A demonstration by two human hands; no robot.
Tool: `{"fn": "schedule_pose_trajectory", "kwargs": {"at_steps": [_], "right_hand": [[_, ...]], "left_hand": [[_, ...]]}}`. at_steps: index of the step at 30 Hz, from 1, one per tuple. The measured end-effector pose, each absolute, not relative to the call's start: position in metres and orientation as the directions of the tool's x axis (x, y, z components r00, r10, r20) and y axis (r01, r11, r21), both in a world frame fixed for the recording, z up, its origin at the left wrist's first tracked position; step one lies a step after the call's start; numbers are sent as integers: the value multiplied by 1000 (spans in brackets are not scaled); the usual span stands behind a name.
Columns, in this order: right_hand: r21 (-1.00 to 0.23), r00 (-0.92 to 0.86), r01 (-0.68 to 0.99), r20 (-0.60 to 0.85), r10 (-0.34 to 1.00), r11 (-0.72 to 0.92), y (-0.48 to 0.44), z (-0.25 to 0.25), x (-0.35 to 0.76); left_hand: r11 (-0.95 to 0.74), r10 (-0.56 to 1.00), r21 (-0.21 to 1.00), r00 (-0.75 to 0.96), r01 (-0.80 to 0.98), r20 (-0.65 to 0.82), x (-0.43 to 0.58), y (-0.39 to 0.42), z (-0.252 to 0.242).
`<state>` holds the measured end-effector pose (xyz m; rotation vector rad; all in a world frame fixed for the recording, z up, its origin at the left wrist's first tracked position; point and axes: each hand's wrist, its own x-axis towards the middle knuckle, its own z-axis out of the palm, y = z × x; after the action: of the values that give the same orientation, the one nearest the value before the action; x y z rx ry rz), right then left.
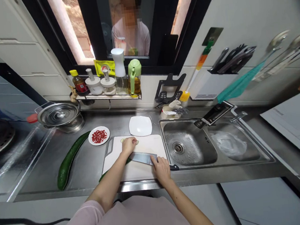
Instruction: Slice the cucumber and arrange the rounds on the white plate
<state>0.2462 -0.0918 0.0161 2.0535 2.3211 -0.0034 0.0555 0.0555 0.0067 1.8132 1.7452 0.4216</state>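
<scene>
A white cutting board [145, 170] lies on the steel counter in front of me. My left hand [128, 145] rests on it with fingers curled over a cucumber piece [128, 161], whose dark green end shows beneath my forearm. Pale slices [122, 140] lie by my fingertips. My right hand [161, 168] grips the handle of a cleaver [143, 158]; its blade lies across the board beside my left hand.
A whole cucumber [69, 159] lies left of the board. A small plate of chopped red chilli [99, 135] and an empty white square plate [140, 125] sit behind it. The sink [193, 147] is to the right, a lidded pot [59, 115] and a condiment shelf [110, 95] behind.
</scene>
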Motion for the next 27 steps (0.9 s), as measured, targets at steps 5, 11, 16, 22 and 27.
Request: {"fn": "schedule_pose_trajectory", "kwargs": {"at_steps": [5,11,16,22,27], "right_hand": [[23,-105,994,-33,994,106,-94,15,253],[4,-87,996,-56,995,87,-96,20,254],[0,-78,997,-68,995,78,-95,24,255],[-11,-79,997,-59,995,78,-95,27,256],[-10,-76,997,-71,995,76,-96,26,258]], "left_hand": [[-15,986,549,104,836,-131,58,62,2],[-35,986,531,116,847,-120,59,65,-1],[-49,985,523,128,851,-116,59,68,-6],[-45,986,523,122,851,-114,60,67,-8],[-24,989,491,94,871,-118,61,66,-4]]}}
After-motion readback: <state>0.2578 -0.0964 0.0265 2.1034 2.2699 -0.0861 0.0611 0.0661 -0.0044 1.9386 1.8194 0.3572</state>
